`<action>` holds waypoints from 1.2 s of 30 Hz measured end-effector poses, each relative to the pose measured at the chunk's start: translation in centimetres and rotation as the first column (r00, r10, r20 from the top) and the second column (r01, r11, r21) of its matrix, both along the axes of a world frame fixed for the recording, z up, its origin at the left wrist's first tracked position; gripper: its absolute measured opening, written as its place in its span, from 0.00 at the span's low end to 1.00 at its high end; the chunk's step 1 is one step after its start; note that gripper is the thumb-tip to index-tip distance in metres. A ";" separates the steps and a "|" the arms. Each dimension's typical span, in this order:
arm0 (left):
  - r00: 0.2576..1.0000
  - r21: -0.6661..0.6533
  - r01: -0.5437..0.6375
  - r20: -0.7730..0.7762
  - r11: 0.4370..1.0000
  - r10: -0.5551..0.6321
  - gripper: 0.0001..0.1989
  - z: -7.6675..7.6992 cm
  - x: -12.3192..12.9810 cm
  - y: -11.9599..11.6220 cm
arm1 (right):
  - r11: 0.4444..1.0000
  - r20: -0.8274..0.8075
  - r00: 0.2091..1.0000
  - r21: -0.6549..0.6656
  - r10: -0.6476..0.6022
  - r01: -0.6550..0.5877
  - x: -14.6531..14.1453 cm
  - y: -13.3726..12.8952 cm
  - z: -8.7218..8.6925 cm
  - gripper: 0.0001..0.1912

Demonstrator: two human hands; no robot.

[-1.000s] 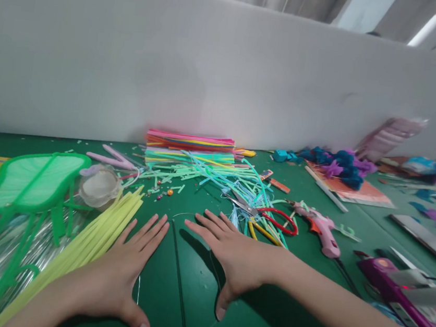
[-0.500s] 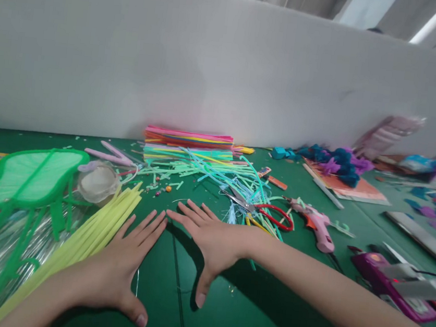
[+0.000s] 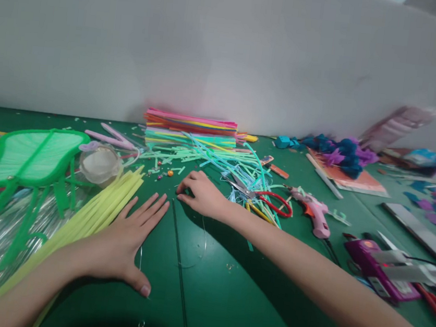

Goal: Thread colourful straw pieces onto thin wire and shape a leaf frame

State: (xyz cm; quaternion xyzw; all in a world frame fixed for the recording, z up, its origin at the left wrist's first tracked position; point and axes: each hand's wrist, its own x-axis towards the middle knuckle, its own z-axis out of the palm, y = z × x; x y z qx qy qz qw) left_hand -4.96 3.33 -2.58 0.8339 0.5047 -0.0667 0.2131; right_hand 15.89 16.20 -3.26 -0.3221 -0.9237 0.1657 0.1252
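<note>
Tabletop (image 3: pixel 217 310) green. Yellow pipe cleaners (image 3: pixel 98 210) lie just left of the left grip. Left hand (image 3: pixel 122 244): palm down, grip spread wide, nothing seen held. Right hand (image 3: pixel 204 196): grip nearly closed; contents cannot be told. Scissors (image 3: pixel 276 204) lie right of that grip. Thin wire (image 3: pixel 205 241) curves on its near side. Risk: forearm movement snagging the wire and shifting it.

Left hand (image 3: pixel 126 245) lies palm down, fingers spread toward the far edge of the green table (image 3: pixel 217 310), thumb angled out to the right; its forearm enters lower left. Right hand (image 3: pixel 201 195), nearer that edge, curls its fingers toward the thumb, knuckles up, its bare forearm stretching from lower right.
</note>
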 end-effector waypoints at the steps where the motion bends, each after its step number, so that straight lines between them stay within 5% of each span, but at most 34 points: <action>1: 1.000 0.001 0.004 0.002 1.000 -0.004 0.74 0.0 0.0 0.0 | 1.000 0.006 1.000 0.001 0.000 0.000 -0.2 0.0 0.0 0.08; 16: 1.000 0.031 0.015 -0.011 0.999 -0.014 0.73 -0.2 0.0 -0.1 | 0.996 0.174 0.985 0.085 0.007 -0.023 -1.9 -0.8 0.4 0.09; 19: 1.000 0.042 0.021 -0.001 0.999 -0.021 0.73 -0.1 0.0 0.0 | 0.996 0.189 0.982 0.084 -0.002 -0.014 -0.7 -1.0 1.2 0.09; 27: 1.000 0.026 -0.003 0.030 1.000 0.003 0.74 -0.2 0.0 0.0 | 0.957 0.242 0.929 0.146 -0.279 0.250 5.0 -0.6 3.7 0.14; 30: 0.999 0.048 0.005 0.052 0.999 -0.007 0.74 -0.5 -0.2 0.0 | 0.985 0.188 0.968 0.075 -0.168 0.156 4.6 -1.4 3.1 0.16; 34: 1.000 0.039 0.010 0.029 0.999 -0.011 0.73 -0.2 -0.1 0.0 | 0.974 0.095 0.986 -0.195 0.134 -0.114 3.1 -2.8 1.3 0.64; 36: 1.000 0.026 0.007 0.008 1.000 -0.007 0.74 -0.1 0.0 0.0 | 0.955 0.111 0.974 -0.243 0.199 -0.168 3.0 -3.3 0.5 0.73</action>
